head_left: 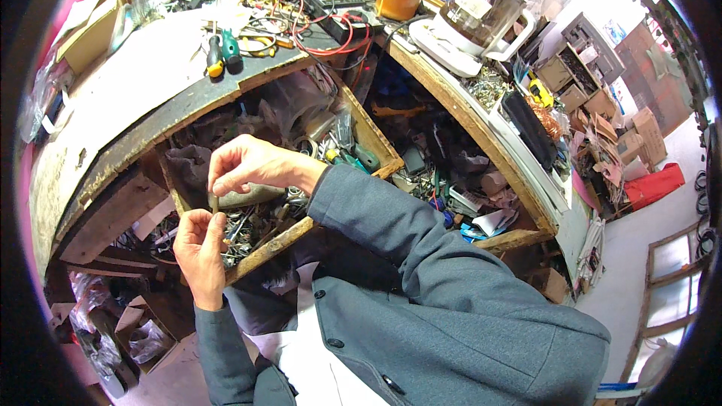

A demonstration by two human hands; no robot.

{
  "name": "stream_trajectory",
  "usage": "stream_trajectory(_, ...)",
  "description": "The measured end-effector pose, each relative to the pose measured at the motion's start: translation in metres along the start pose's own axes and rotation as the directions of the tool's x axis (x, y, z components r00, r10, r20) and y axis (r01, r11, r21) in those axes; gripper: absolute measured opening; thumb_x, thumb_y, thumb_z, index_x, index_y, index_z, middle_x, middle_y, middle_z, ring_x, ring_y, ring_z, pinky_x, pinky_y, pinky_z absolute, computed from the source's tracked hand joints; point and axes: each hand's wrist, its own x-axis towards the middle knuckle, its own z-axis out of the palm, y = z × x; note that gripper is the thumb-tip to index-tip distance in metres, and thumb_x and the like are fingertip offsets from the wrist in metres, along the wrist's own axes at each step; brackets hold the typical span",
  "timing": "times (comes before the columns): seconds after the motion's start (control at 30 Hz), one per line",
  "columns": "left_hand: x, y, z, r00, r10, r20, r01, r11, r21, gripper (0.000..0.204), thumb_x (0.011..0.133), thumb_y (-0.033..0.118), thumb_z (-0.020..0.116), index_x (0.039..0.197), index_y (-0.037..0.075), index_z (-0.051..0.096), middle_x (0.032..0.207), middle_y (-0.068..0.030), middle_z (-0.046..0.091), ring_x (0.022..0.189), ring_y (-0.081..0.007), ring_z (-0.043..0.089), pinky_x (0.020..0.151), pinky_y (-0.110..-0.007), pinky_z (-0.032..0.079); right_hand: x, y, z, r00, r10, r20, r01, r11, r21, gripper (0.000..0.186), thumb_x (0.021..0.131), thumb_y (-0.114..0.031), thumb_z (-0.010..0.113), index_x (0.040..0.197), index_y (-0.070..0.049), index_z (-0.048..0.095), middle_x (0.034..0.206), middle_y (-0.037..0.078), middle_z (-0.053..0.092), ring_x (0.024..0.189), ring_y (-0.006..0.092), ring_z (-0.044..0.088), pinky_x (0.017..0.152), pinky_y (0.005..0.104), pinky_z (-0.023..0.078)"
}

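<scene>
Over an open wooden drawer (274, 243), my right hand (252, 165) is closed in a pinch, fingertips pointing down. Just below it my left hand (201, 252) is closed too, thumb and forefinger together. A thin, short, brownish stick-like piece (215, 203) runs between the two sets of fingertips; its kind is too small to tell. Beneath my hands the drawer holds a heap of small metal parts (242, 231), a rounded grey-green object (252, 195) and, to the right, green-handled tools (350, 159).
Two screwdrivers (215, 56) lie at the worktop's edge, near a meter with red leads (331, 51). Right of my drawer, another open drawer (511, 239) is full of clutter. A glass jug (481, 11) stands on the right-hand worktop. An open carton (150, 331) sits low at left.
</scene>
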Motion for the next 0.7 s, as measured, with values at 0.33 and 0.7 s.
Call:
stream_trajectory(0.33,0.002,-0.007,-0.004,0.997,-0.033,0.069,0.028,0.997,0.077,0.022,0.107,0.023,0.058,0.093,0.006,0.061,0.070,0.0071,0.050,0.057,-0.0011,0.042,0.051,-0.020,0.032,-0.001,-0.002,0.002,1.000,0.009,-0.004,-0.009,1.000,-0.026,0.011,0.086,-0.007,0.079,0.093,-0.001,0.074,0.081,0.002,0.070,0.064,0.0056,0.056,0.057,0.0217,0.044)
stream_trajectory(0.7,0.003,-0.004,-0.003,0.999,-0.036,0.024,0.036,0.999,0.002,0.013,0.098,0.012,0.071,0.093,0.007,0.060,0.076,0.0069,0.054,0.059,0.0002,0.045,0.051,-0.018,0.035,0.004,0.007,0.003,0.992,0.070,-0.110,-0.082,0.990,-0.111,0.018,0.084,-0.016,0.084,0.083,-0.004,0.071,0.069,-0.002,0.066,0.055,0.0046,0.053,0.051,0.0220,0.041)
